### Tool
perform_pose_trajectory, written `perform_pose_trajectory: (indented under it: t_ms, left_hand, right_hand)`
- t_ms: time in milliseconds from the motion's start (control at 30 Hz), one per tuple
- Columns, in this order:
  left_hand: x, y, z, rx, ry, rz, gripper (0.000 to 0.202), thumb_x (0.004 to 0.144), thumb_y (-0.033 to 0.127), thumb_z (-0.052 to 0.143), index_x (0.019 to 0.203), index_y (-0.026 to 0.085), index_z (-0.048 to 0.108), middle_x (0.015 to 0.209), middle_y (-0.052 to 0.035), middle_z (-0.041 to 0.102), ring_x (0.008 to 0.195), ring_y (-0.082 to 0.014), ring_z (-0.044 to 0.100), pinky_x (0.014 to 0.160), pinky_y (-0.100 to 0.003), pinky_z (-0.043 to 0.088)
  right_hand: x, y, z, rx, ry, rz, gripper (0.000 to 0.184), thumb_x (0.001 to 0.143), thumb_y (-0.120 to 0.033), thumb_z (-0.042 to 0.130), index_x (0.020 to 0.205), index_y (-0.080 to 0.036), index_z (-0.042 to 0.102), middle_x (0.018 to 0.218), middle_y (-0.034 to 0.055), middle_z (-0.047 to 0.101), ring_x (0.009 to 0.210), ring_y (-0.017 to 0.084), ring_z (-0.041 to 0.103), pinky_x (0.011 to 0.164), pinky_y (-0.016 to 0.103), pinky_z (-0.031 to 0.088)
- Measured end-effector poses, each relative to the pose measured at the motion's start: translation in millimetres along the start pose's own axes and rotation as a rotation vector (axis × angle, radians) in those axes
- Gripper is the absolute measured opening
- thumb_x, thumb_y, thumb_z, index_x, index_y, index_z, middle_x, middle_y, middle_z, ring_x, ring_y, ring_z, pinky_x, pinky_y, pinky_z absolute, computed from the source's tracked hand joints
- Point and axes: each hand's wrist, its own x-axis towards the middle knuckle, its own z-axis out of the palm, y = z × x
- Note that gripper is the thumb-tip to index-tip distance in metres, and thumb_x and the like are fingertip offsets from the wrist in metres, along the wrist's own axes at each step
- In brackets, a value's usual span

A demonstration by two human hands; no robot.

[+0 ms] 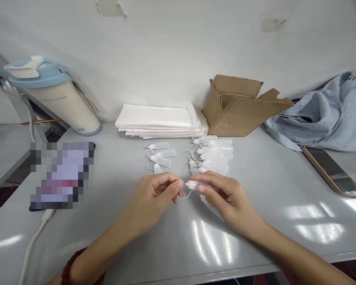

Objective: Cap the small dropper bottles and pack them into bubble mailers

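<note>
**Both hands pinch one small bottle over the grey bench**

The left hand (154, 198) and the right hand (228, 198) meet above the middle of the bench (269, 237), and between them is a small bottle (192, 184) of translucent white plastic. The right hand's thumb and fingers close round its body. The left hand's fingertips pinch its capped tip, and a thin tether loop (186, 194) hangs just below. A red bracelet (69, 263) sits on the left wrist.

Just beyond the hands lie two groups of like bottles: a left group (159, 155) of a few spaced out, and a right group (215, 153) heaped closer together. Behind them, against the wall, is a stack of white bags (158, 120), with an open cardboard box (240, 107) touching its right end.

At far left stands a cream tumbler (62, 103) with a pale blue lid. It carries faint grey lettering on its side and a small blue mark near the base, both too small to read. A phone (62, 174) lies in front of it with its screen blurred out, and a white cable (32, 245) runs from its near end. At right a second phone (332, 170) lies face up, dark, beside a crumpled blue cloth (323, 114).
</note>
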Motion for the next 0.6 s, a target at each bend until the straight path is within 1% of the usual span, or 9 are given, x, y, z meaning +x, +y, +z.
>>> perform_pose_trajectory:
  t_ms: [133, 233, 300, 333, 433, 467, 533, 600]
  left_hand:
    - [-0.3, -0.7, 0.6, 0.021, -0.014, 0.009, 0.028, 0.088, 0.035, 0.050, 0.069, 0.020, 0.065, 0.064, 0.0020, 0.062, 0.061, -0.0124, 0.056, 0.055, -0.021, 0.042]
    - [-0.2, 1.1, -11.5, 0.072, -0.012, 0.016, 0.027, 0.087, 0.038, 0.052, 0.070, 0.021, 0.066, 0.064, 0.0025, 0.061, 0.063, -0.0124, 0.056, 0.058, -0.021, 0.043]
    - [1.8, 2.8, -24.7, 0.114, 0.057, 0.026, 0.025, 0.085, 0.037, 0.055, 0.071, 0.022, 0.067, 0.064, 0.0026, 0.062, 0.063, -0.0124, 0.056, 0.061, -0.022, 0.044]
    - [3.4, 3.3, -31.4, 0.118, 0.124, 0.027, 0.024, 0.084, 0.037, 0.056, 0.070, 0.022, 0.067, 0.064, 0.0028, 0.063, 0.062, -0.0121, 0.056, 0.061, -0.022, 0.044]
    - [8.9, 2.7, -46.2, 0.129, 0.322, 0.005, 0.024, 0.082, 0.036, 0.058, 0.065, 0.021, 0.066, 0.065, 0.0027, 0.064, 0.062, -0.0121, 0.056, 0.061, -0.020, 0.045]
    - [10.4, 1.6, -48.7, 0.140, 0.365, -0.011, 0.024, 0.082, 0.036, 0.058, 0.064, 0.021, 0.066, 0.065, 0.0026, 0.064, 0.063, -0.0124, 0.056, 0.060, -0.020, 0.045]
    - [12.6, -1.9, -50.8, 0.180, 0.407, -0.063, 0.025, 0.081, 0.039, 0.058, 0.065, 0.021, 0.066, 0.065, 0.0020, 0.065, 0.064, -0.0137, 0.057, 0.058, -0.021, 0.044]
    - [13.7, -6.5, -51.2, 0.263, 0.401, -0.117, 0.028, 0.081, 0.041, 0.057, 0.065, 0.020, 0.066, 0.063, 0.0007, 0.064, 0.062, -0.0152, 0.057, 0.054, -0.022, 0.040]
  right_hand:
    - [-2.0, 0.2, -0.3, -0.043, -0.007, -0.012, 0.020, 0.093, -0.029, 0.050, 0.102, -0.021, 0.065, 0.085, 0.0027, 0.064, 0.074, 0.014, 0.056, 0.060, 0.026, 0.043]
    - [-3.5, 0.8, -1.1, -0.077, -0.013, -0.028, 0.020, 0.091, -0.030, 0.053, 0.107, -0.021, 0.062, 0.086, 0.0019, 0.063, 0.072, 0.013, 0.056, 0.060, 0.025, 0.045]
    - [-3.7, 1.7, -2.0, -0.137, 0.000, -0.053, 0.026, 0.090, -0.030, 0.056, 0.113, -0.020, 0.057, 0.087, 0.0021, 0.062, 0.069, 0.012, 0.054, 0.060, 0.024, 0.046]
    - [-3.5, 2.3, -2.7, -0.176, 0.011, -0.075, 0.027, 0.089, -0.028, 0.057, 0.115, -0.019, 0.056, 0.088, 0.0025, 0.062, 0.068, 0.012, 0.053, 0.059, 0.024, 0.046]
    - [-2.8, 3.7, -5.2, -0.293, 0.044, -0.165, 0.020, 0.090, -0.023, 0.055, 0.109, -0.016, 0.058, 0.094, 0.0053, 0.060, 0.064, 0.010, 0.050, 0.057, 0.024, 0.043]
    - [-2.6, 4.0, -6.1, -0.327, 0.050, -0.194, 0.017, 0.090, -0.021, 0.054, 0.105, -0.015, 0.060, 0.094, 0.0058, 0.059, 0.063, 0.010, 0.049, 0.057, 0.024, 0.042]
    - [-2.5, 4.0, -7.4, -0.387, 0.044, -0.225, 0.013, 0.090, -0.019, 0.052, 0.097, -0.014, 0.062, 0.087, 0.0052, 0.060, 0.060, 0.010, 0.048, 0.055, 0.024, 0.040]
    - [-2.7, 3.2, -8.1, -0.449, -0.001, -0.207, 0.013, 0.091, -0.019, 0.051, 0.089, -0.014, 0.063, 0.076, 0.0030, 0.059, 0.057, 0.010, 0.049, 0.052, 0.024, 0.038]
